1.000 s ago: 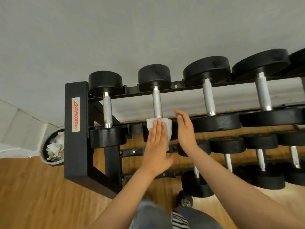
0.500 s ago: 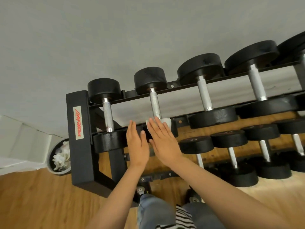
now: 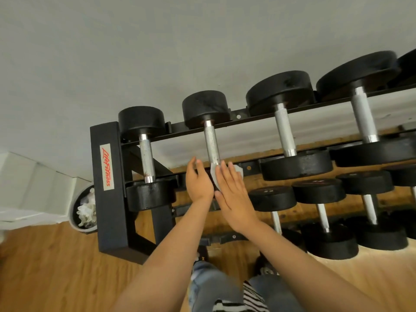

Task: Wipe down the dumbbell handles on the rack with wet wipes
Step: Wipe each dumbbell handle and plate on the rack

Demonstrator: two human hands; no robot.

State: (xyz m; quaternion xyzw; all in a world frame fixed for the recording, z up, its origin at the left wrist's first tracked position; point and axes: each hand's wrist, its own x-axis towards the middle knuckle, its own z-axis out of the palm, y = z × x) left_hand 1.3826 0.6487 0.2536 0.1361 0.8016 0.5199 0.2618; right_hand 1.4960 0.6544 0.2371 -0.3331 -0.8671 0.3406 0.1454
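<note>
A black dumbbell rack [image 3: 108, 188] holds several black dumbbells with silver handles. The second dumbbell from the left on the top tier has a knurled handle [image 3: 211, 143]. A white wet wipe [image 3: 215, 177] lies over that dumbbell's near end, just below the handle. My right hand [image 3: 231, 194] presses flat on the wipe with straight fingers. My left hand [image 3: 199, 183] is flat beside it on the left, fingers straight, touching the same near weight. Both hands hide most of that weight.
A grey bin [image 3: 84, 210] with crumpled wipes stands left of the rack, by a white step. Lower tiers carry more dumbbells [image 3: 272, 198] at the right. A grey wall rises behind the rack, with wooden floor [image 3: 45, 266] below. My legs are at the bottom.
The wipe passed from under my left hand to under my right. My left hand shifted to the left side of the dumbbell end. The camera view drifted right.
</note>
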